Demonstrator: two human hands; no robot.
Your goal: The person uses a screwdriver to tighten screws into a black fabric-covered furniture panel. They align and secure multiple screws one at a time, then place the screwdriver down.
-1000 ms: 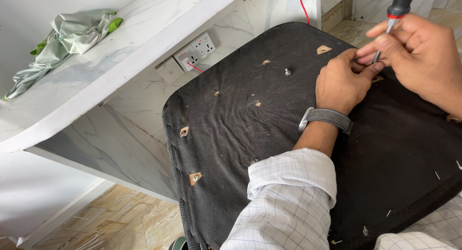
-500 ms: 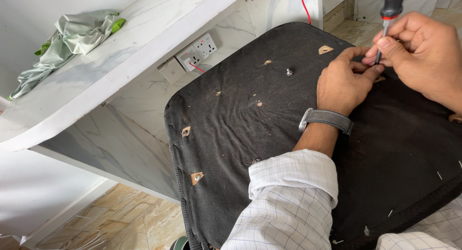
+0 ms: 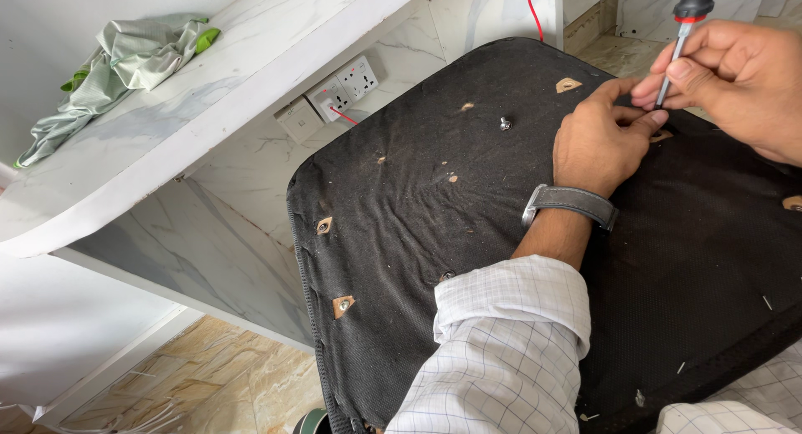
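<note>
— On the far left, what's that on the shelf?

— A crumpled green cloth [image 3: 125, 62] lies on the white marble shelf [image 3: 192, 125], well apart from the work. Under the shelf sit wall sockets [image 3: 342, 87] with a red wire [image 3: 535, 8] running up the wall.

— And the big black thing?

— It looks like the underside of a chair seat [image 3: 418, 217], turned bottom-up so its cloth-covered base faces the person. Small cut holes show bare wood, and one screw [image 3: 505, 123] stands in the fabric just left of the hands.

— What are the hands doing?

— The left hand [image 3: 597, 142], with a grey watch at the wrist, rests on the seat with thumb and forefinger pinched around the tip of the screwdriver [image 3: 681, 45], probably to steady it at a hole. The right hand [image 3: 739, 83] is closed around the metal shaft, holding it nearly upright.

— Can you see what the tip meets?

— No. The fingers hide it, so I can't tell whether a screw sits there. The red-and-black handle is cut off at the top edge, and the seat runs out of view at the right.
</note>
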